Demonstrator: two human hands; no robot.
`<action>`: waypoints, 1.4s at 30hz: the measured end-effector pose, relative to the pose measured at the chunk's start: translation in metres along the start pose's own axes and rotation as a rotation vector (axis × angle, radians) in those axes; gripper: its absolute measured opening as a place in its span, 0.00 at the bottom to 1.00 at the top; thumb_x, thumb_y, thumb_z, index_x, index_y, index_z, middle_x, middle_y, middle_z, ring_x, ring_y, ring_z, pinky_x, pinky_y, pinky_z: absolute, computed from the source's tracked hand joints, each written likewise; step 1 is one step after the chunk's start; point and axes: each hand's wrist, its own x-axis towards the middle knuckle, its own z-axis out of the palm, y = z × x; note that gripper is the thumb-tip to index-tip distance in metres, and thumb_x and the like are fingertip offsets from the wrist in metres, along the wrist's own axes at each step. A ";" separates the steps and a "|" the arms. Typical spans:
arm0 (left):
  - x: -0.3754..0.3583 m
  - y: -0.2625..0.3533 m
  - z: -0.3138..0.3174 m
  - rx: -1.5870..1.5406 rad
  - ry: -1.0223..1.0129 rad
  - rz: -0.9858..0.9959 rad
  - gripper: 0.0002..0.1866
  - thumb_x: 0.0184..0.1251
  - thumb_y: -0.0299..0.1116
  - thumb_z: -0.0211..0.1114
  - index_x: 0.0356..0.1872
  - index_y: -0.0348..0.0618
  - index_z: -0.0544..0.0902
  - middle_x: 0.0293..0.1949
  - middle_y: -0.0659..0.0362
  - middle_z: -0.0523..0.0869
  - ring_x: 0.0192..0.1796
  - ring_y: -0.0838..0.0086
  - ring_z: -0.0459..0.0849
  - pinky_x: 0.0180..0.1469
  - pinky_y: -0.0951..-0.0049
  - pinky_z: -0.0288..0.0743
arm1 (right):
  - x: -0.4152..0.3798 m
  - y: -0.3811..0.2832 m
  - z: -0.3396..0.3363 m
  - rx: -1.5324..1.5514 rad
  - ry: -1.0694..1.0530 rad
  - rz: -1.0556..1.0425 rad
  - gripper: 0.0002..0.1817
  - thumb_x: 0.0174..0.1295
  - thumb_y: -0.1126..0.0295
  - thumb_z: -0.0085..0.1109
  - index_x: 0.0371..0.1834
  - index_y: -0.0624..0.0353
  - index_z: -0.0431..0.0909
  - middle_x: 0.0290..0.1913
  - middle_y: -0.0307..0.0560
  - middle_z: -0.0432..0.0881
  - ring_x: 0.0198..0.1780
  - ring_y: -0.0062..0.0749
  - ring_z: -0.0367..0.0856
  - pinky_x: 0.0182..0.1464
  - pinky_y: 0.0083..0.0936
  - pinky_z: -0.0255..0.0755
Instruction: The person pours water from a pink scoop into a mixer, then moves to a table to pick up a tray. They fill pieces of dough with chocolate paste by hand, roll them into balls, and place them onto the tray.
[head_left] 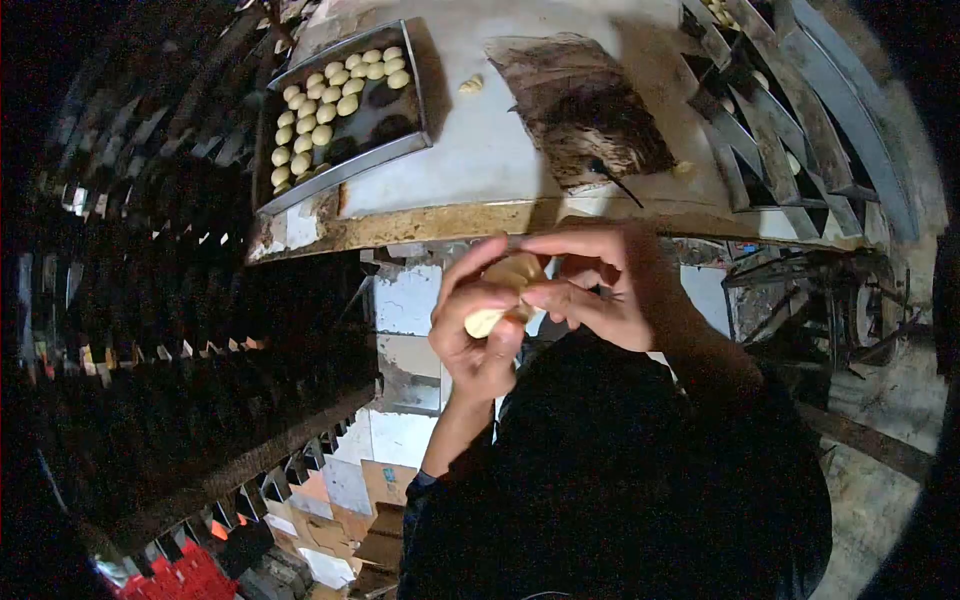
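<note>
A piece of pale dough [485, 321] is held between both hands in front of the table edge. My left hand [475, 345] wraps round it from the left, the thumb below. From the right, the fingertips and thumb of my right hand [600, 285] pinch the same dough. Fingers partly hide the dough's shape. Beyond the hands, a metal tray [350, 178] holds several round dough balls [327, 112] in rows. One small lump of dough [471, 85] lies on the table right of the tray.
On the white table [440, 180] lies a dark brown mass [585, 110], with a thin black tool [616, 182] at its near end. Stacked metal trays [775, 110] stand at the right. Dark racks [180, 330] line the left. Flattened cardboard [385, 485] and a red crate [180, 575] are on the floor.
</note>
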 end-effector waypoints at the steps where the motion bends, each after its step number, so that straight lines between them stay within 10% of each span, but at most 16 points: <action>1: 0.001 -0.003 0.010 0.050 -0.016 0.064 0.15 0.66 0.43 0.63 0.41 0.40 0.79 0.52 0.44 0.79 0.51 0.56 0.80 0.52 0.61 0.74 | -0.005 0.005 -0.009 -0.071 0.070 -0.159 0.13 0.55 0.75 0.67 0.42 0.65 0.78 0.31 0.48 0.81 0.30 0.23 0.80 0.28 0.18 0.72; 4: 0.005 -0.007 0.045 0.429 -0.049 0.255 0.15 0.64 0.35 0.64 0.50 0.44 0.82 0.47 0.46 0.79 0.49 0.58 0.80 0.48 0.66 0.76 | -0.011 0.017 -0.047 -0.584 0.193 -0.712 0.17 0.53 0.72 0.69 0.45 0.65 0.78 0.32 0.50 0.82 0.32 0.30 0.83 0.30 0.26 0.77; 6: 0.006 -0.003 0.070 0.704 -0.097 0.219 0.22 0.54 0.29 0.70 0.53 0.45 0.82 0.44 0.51 0.75 0.48 0.62 0.75 0.48 0.67 0.73 | -0.025 0.012 -0.053 -0.491 0.258 -0.616 0.19 0.46 0.70 0.74 0.40 0.64 0.79 0.37 0.50 0.83 0.33 0.36 0.84 0.34 0.27 0.79; 9: 0.027 -0.001 0.113 0.617 -0.257 0.109 0.29 0.46 0.28 0.73 0.55 0.40 0.80 0.44 0.51 0.74 0.47 0.61 0.73 0.50 0.66 0.69 | -0.031 0.027 -0.098 -0.651 0.379 -0.770 0.20 0.43 0.71 0.75 0.41 0.62 0.80 0.38 0.49 0.83 0.33 0.37 0.84 0.34 0.26 0.78; 12: 0.032 -0.026 0.170 -0.175 -0.194 -0.277 0.32 0.53 0.52 0.65 0.53 0.37 0.76 0.40 0.53 0.74 0.46 0.63 0.71 0.51 0.66 0.64 | -0.036 0.027 -0.163 -0.674 0.399 -0.893 0.21 0.44 0.71 0.75 0.43 0.62 0.80 0.38 0.49 0.83 0.33 0.35 0.84 0.33 0.24 0.78; 18: 0.064 -0.054 0.278 -0.267 -0.402 0.005 0.28 0.70 0.62 0.45 0.28 0.55 0.85 0.44 0.56 0.66 0.49 0.65 0.67 0.50 0.65 0.61 | -0.075 0.011 -0.275 -0.120 0.312 -0.434 0.18 0.45 0.74 0.71 0.41 0.59 0.81 0.40 0.49 0.81 0.34 0.32 0.83 0.35 0.24 0.79; 21: 0.083 -0.054 0.334 -0.339 -0.293 0.160 0.13 0.64 0.50 0.65 0.39 0.54 0.80 0.44 0.54 0.65 0.46 0.66 0.69 0.47 0.57 0.79 | -0.085 0.013 -0.306 -0.427 0.482 -0.759 0.19 0.45 0.75 0.71 0.43 0.63 0.80 0.41 0.52 0.82 0.36 0.34 0.85 0.38 0.23 0.80; 27: 0.101 -0.055 0.417 -0.416 -0.337 0.250 0.48 0.27 0.53 0.82 0.54 0.42 0.71 0.40 0.52 0.72 0.42 0.65 0.74 0.39 0.63 0.80 | -0.123 0.012 -0.357 -0.571 0.498 -0.925 0.20 0.50 0.69 0.71 0.48 0.57 0.81 0.50 0.47 0.80 0.49 0.41 0.81 0.46 0.32 0.80; 33: 0.120 -0.042 0.499 -0.702 -0.059 0.473 0.16 0.49 0.40 0.76 0.25 0.40 0.79 0.19 0.59 0.75 0.21 0.65 0.73 0.26 0.68 0.69 | -0.143 -0.006 -0.393 -0.793 0.557 -0.673 0.20 0.49 0.69 0.71 0.46 0.60 0.81 0.50 0.50 0.80 0.49 0.43 0.81 0.48 0.35 0.79; 37: 0.141 -0.027 0.471 0.370 -0.592 0.468 0.12 0.51 0.30 0.75 0.24 0.40 0.78 0.22 0.57 0.77 0.24 0.65 0.76 0.27 0.67 0.70 | -0.158 -0.052 -0.406 -1.098 0.606 -0.675 0.20 0.53 0.70 0.66 0.49 0.63 0.78 0.54 0.57 0.76 0.51 0.48 0.80 0.52 0.39 0.77; 40: 0.124 -0.036 0.479 1.531 -0.526 1.479 0.12 0.52 0.29 0.74 0.32 0.40 0.79 0.32 0.58 0.80 0.33 0.72 0.79 0.33 0.71 0.73 | -0.137 -0.070 -0.419 -1.254 0.351 -0.806 0.17 0.59 0.71 0.60 0.50 0.65 0.77 0.53 0.60 0.74 0.53 0.53 0.77 0.52 0.43 0.75; 42: 0.122 -0.044 0.487 2.387 -0.046 2.217 0.14 0.52 0.29 0.74 0.38 0.40 0.79 0.35 0.60 0.81 0.36 0.77 0.79 0.35 0.74 0.73 | -0.125 -0.081 -0.433 -1.304 0.201 -0.788 0.14 0.61 0.71 0.57 0.48 0.66 0.76 0.52 0.60 0.73 0.52 0.53 0.77 0.50 0.44 0.75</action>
